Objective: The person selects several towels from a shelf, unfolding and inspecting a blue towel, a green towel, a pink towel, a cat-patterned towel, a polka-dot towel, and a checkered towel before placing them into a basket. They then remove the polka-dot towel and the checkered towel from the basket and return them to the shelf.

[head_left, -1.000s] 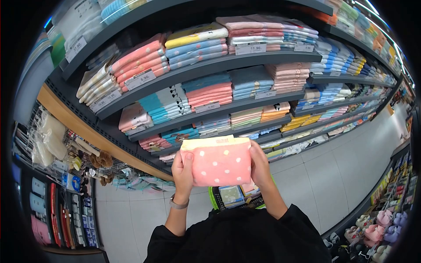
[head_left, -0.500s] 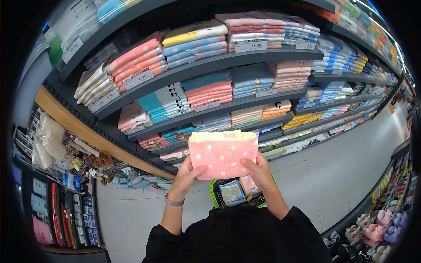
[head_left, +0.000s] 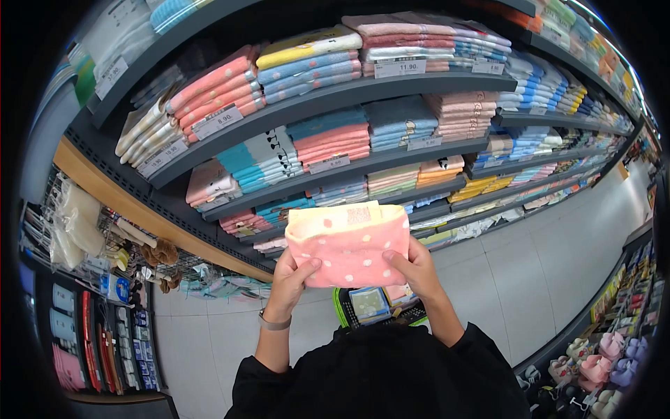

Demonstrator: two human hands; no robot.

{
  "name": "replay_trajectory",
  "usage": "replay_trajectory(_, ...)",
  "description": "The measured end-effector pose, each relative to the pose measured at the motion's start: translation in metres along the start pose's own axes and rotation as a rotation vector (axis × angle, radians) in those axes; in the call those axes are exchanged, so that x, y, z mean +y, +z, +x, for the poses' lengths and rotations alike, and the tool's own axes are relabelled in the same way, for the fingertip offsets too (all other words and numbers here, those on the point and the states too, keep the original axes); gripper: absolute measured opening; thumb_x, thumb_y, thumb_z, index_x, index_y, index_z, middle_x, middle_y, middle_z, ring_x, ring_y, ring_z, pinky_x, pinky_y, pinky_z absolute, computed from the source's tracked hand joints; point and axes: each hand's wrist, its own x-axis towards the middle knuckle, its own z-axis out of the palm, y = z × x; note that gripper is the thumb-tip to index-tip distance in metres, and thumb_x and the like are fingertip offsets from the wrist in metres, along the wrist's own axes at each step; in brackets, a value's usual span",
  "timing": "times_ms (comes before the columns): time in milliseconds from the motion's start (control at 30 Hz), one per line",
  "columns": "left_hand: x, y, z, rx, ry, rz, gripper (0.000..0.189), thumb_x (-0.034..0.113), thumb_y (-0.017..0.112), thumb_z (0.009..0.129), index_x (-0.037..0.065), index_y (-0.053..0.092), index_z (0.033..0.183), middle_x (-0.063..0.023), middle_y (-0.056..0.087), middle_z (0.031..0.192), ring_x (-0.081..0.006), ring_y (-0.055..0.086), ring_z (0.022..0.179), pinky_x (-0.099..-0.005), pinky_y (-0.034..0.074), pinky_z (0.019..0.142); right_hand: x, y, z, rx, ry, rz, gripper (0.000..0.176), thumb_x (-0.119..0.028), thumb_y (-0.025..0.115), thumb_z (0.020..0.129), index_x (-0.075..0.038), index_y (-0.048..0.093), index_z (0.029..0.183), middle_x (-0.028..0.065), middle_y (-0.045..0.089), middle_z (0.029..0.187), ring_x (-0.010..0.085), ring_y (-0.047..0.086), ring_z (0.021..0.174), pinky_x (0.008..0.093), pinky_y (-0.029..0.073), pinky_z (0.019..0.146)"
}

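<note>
A folded pink towel (head_left: 347,255) with pale dots is held up in front of me. Its yellowish inner side and a label with a printed square pattern show along the top edge. My left hand (head_left: 293,274) grips the lower left side, thumb on the front face. On the right side, my right hand (head_left: 413,267) pinches it the same way, thumb in front. The fingers behind the towel are hidden. Below it, a black basket with a green rim (head_left: 340,307) holds a few folded cloths (head_left: 370,304).
Curved shelves (head_left: 307,105) ahead carry stacks of folded towels (head_left: 328,146) with price tags. A wire rack (head_left: 77,223) with hanging goods stands at left. Slippers (head_left: 597,366) sit on a display at lower right. Tiled floor (head_left: 481,300) runs between.
The towel has tilted and come slightly left, so more of its yellowish inner side and the label shows. Both hands keep their hold.
</note>
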Motion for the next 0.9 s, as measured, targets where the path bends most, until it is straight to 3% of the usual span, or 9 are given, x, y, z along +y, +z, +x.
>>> replay_trajectory(767, 0.021, 0.019, -0.014, 0.038, 0.044, 0.112, 0.04, 0.008, 0.057, 0.086, -0.003, 0.044, 0.122, -0.0074, 0.055, 0.114, -0.01, 0.052, 0.099, -0.0255, 0.043, 0.084, 0.008, 0.002, 0.007, 0.035, 0.15, 0.233, 0.036, -0.009, 0.057, 0.085, 0.003, 0.048, 0.118, 0.0078, 0.059, 0.107, 0.0112, 0.057, 0.094, 0.0253, 0.047, 0.08)
replay_trajectory(867, 0.031, 0.035, -0.02, 0.067, 0.057, 0.318, 0.038, 0.006, 0.06, 0.082, -0.003, 0.048, 0.116, -0.0099, 0.056, 0.111, -0.0156, 0.056, 0.096, -0.0283, 0.045, 0.082, 0.025, -0.002, 0.022, 0.015, 0.17, 0.261, 0.035, -0.011, 0.055, 0.087, 0.002, 0.048, 0.118, 0.007, 0.058, 0.108, 0.012, 0.057, 0.095, 0.0264, 0.047, 0.081)
replay_trajectory(900, 0.033, 0.044, -0.022, -0.021, 0.278, 0.591, 0.036, 0.005, 0.061, 0.079, -0.003, 0.05, 0.112, -0.0117, 0.057, 0.109, -0.0194, 0.056, 0.095, -0.0307, 0.045, 0.081, 0.033, -0.004, 0.027, -0.023, 0.171, 0.27, 0.036, -0.012, 0.054, 0.087, 0.001, 0.047, 0.12, 0.0076, 0.057, 0.112, 0.0139, 0.056, 0.1, 0.0278, 0.047, 0.083)
